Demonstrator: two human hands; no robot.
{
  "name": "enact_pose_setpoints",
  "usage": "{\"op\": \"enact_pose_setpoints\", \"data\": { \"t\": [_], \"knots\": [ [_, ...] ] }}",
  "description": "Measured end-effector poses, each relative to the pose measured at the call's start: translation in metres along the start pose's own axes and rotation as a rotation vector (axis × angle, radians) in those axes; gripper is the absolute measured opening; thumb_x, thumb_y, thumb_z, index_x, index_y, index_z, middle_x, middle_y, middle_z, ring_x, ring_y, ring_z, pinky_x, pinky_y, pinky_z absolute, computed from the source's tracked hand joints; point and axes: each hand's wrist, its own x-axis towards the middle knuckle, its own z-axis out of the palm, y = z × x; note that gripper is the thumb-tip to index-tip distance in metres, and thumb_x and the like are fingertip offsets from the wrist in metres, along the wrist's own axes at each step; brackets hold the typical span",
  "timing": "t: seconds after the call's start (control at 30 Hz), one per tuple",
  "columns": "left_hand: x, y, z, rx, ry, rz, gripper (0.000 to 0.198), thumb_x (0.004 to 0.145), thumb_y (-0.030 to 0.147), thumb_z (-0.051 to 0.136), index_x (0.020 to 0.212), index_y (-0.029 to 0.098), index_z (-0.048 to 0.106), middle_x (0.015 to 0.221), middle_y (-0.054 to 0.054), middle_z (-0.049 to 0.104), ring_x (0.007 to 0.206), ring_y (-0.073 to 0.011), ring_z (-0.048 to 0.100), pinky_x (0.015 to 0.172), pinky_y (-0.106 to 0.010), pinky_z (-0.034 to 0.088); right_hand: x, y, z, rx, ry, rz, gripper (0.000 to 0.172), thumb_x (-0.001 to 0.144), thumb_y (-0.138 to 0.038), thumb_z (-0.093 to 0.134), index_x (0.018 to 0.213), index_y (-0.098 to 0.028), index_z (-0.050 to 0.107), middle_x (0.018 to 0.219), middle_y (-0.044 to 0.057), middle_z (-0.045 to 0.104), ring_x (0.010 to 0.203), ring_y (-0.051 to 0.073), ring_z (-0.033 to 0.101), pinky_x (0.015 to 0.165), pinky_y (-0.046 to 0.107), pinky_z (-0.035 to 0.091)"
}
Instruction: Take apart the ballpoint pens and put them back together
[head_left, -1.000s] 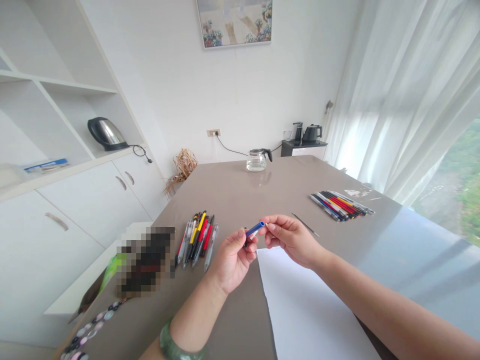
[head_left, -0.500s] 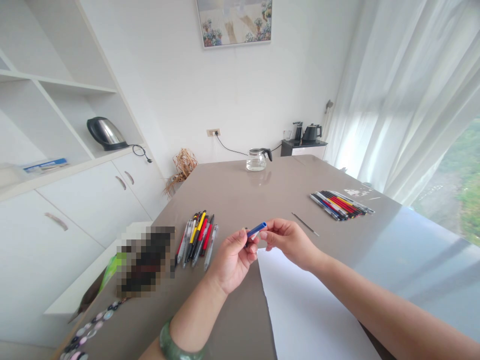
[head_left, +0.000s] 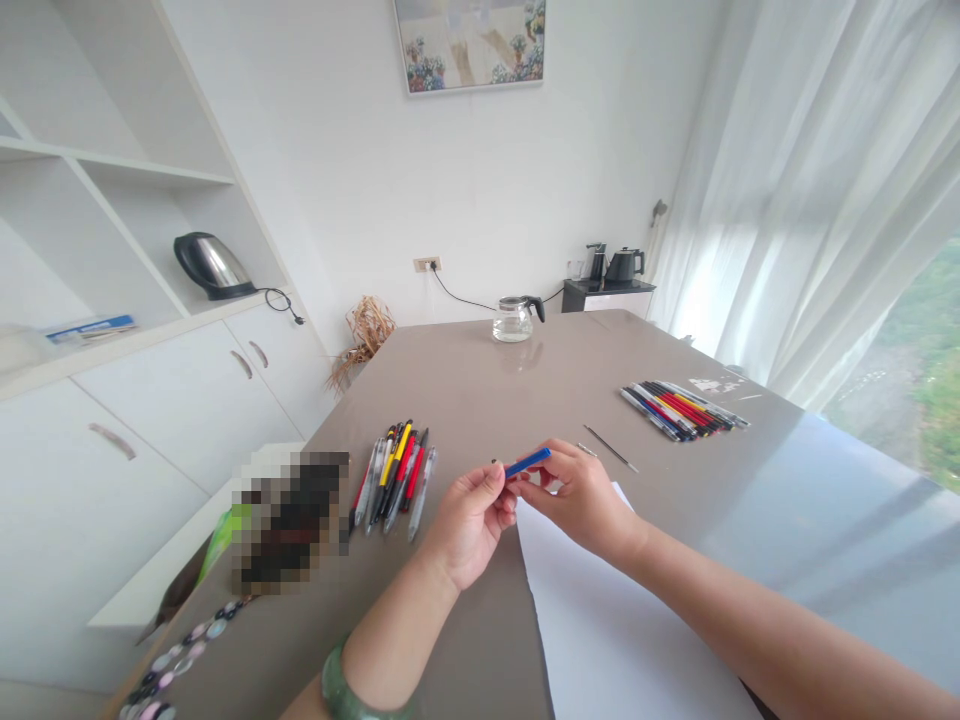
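Note:
A blue pen barrel (head_left: 529,462) lies tilted between my two hands, above the top edge of the white paper (head_left: 600,610). My left hand (head_left: 474,512) is closed, its thumb and fingers gripping the barrel's lower end. My right hand (head_left: 581,500) has its fingers curled round the barrel from the other side; some fingertips are hidden. Just past the right knuckles shows a small thin metallic piece (head_left: 587,450); whether the hand touches it I cannot tell. A thin pen refill (head_left: 611,448) rests on the table beyond my right hand.
Several pens (head_left: 394,475) lie left of my hands; another row of pens (head_left: 679,410) sits at the right, with small white scraps (head_left: 716,384) beside it. A glass teapot (head_left: 513,320) stands at the back. A blurred dark object (head_left: 292,525) and a beaded strand (head_left: 187,650) line the left edge.
The blue barrel has swung lower, its free end pointing more to the right. My right hand has turned and moved slightly right, its fingers now curled at the barrel. The small metallic piece has come into view.

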Motion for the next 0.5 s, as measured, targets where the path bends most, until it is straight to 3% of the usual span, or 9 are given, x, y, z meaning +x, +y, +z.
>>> {"op": "enact_pose_setpoints", "data": {
  "t": [0.27, 0.5],
  "knots": [
    [0.0, 0.0, -0.001, -0.039, 0.006, -0.011, 0.014, 0.076, 0.028, 0.056, 0.077, 0.014, 0.056, 0.07, -0.001, 0.054, 0.057, -0.0069, 0.047, 0.05, -0.018, 0.036, 0.0, -0.001, -0.001, 0.012, -0.033, -0.074, 0.022, 0.082, -0.024, 0.044, 0.075, -0.022, 0.065, 0.07, 0.003, 0.054, 0.061, 0.011, 0.05, 0.057, 0.024, 0.04],
    [0.003, 0.0, -0.007, -0.153, 0.005, -0.019, 0.013, 0.08, 0.029, 0.049, 0.075, 0.016, 0.05, 0.062, 0.002, 0.046, 0.048, -0.0063, 0.04, 0.045, -0.02, 0.031, 0.008, 0.0, -0.017, 0.072, 0.194, -0.123, 0.014, 0.08, -0.024, 0.049, 0.083, -0.019, 0.061, 0.072, 0.004, 0.056, 0.065, 0.013, 0.052, 0.059, 0.026, 0.042]
  ]
}}
